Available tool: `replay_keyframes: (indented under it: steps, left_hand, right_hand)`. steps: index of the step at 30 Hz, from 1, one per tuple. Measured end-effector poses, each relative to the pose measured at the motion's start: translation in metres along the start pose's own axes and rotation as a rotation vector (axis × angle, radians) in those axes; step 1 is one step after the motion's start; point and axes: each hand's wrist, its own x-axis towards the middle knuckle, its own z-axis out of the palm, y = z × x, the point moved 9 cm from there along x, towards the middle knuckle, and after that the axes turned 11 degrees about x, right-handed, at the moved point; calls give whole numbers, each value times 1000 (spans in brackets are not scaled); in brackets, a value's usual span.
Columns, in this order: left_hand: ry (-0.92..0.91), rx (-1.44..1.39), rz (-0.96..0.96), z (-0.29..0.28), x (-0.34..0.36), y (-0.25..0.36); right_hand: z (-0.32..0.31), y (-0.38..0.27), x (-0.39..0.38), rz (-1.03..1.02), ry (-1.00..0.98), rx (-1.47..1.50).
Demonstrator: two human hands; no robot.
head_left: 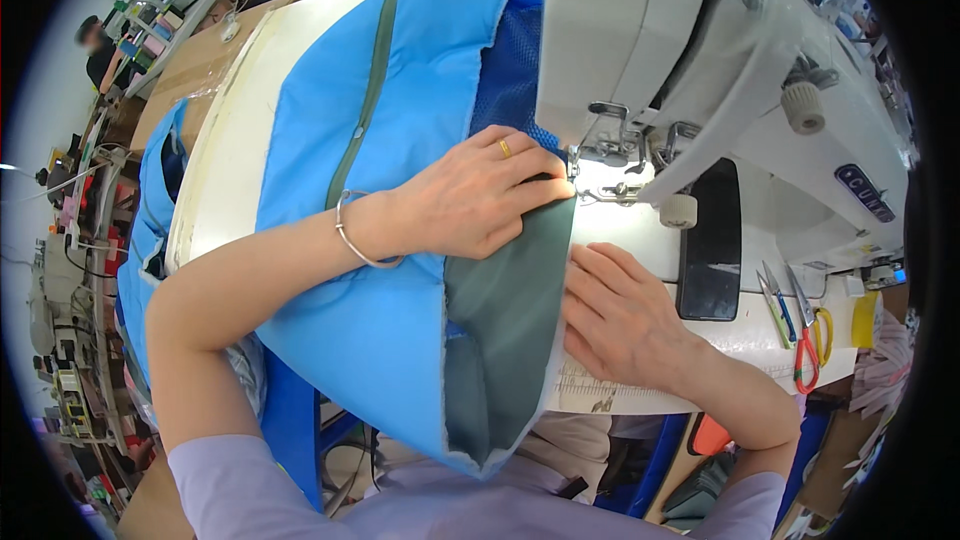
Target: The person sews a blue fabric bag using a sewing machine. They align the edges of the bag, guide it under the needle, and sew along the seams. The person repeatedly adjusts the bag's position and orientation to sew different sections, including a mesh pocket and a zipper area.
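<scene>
A blue fabric piece [330, 90] with a dark green strip, dark blue mesh [508, 80] and a grey-green panel [520, 285] lies under the sewing machine [630, 40]. My left hand [480, 190], with a ring and bracelet, is closed on the fabric. Its fingertips press the edge right beside the lit presser foot [577, 172]. Nearer to me, my right hand [630, 315] lies flat with fingers stretched out, touching the right edge of the grey-green panel. The panel's near end folds over and hangs past the table edge.
A black phone [709, 240] rests on the machine bed. Right of it lie red-handled scissors [804, 340], a yellow-handled tool [824, 335] and a yellow roll [866, 320]. More blue fabric [155, 200] hangs at the left. Far left, a person [100, 55] is near crowded shelves.
</scene>
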Motion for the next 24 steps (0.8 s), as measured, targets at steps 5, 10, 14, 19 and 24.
replay_keyframes:
  steps: [5, 10, 14, 19, 24]
  left_hand:
    - [-28, 18, 29, 1, 0, -3]
    - [-36, 24, 69, 8, -2, -8]
    - [3, 13, 80, 7, -1, -8]
    - [45, -16, 57, 3, -3, -10]
    - [64, -4, 60, 2, -1, -11]
  right_hand:
    - [1, 3, 2, 25, -13, 6]
    - [2, 7, 2, 45, -28, 36]
    - [1, 7, 2, 37, -17, 34]
    - [1, 7, 3, 39, -14, 42]
    - [3, 9, 0, 50, -15, 39]
